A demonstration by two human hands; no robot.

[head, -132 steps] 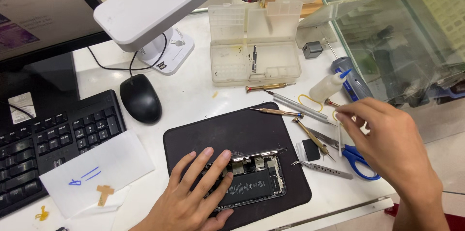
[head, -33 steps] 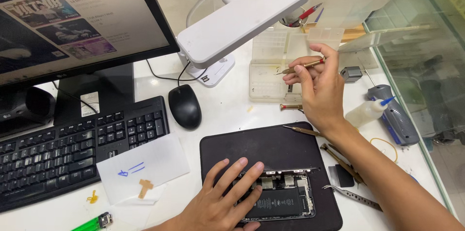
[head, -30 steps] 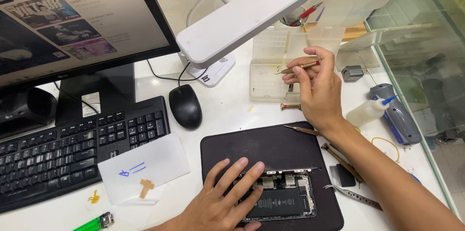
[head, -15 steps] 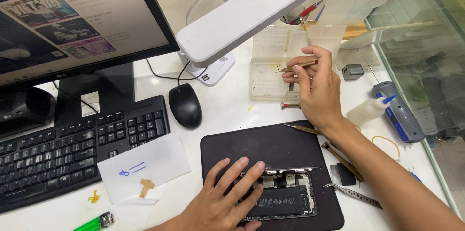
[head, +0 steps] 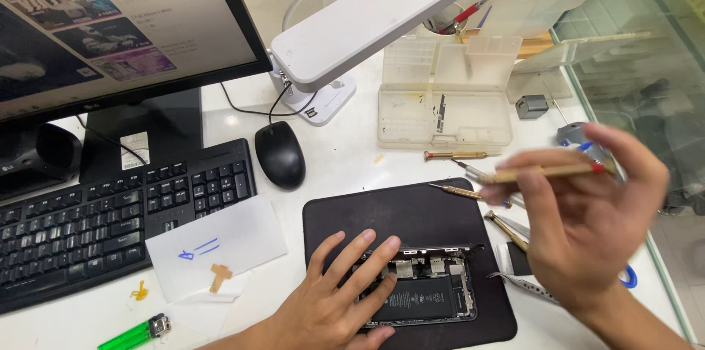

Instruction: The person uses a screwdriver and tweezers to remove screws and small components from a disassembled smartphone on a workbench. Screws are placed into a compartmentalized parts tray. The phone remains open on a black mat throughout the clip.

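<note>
An opened phone with its battery and boards showing lies on a black mat. My left hand rests flat on the phone's left part, fingers spread. My right hand, blurred, is raised over the mat's right edge and grips a brass-coloured screwdriver held nearly level, tip pointing left. More brass screwdrivers lie between the mat and a clear plastic parts box.
A white desk lamp hangs over the desk. A black mouse, keyboard and monitor sit to the left. A white paper, green lighter, tweezers and blue-handled scissors lie around the mat.
My right hand has come back from the plastic parts box to above the mat's right edge, carrying the screwdriver. My left hand stays on the phone.
</note>
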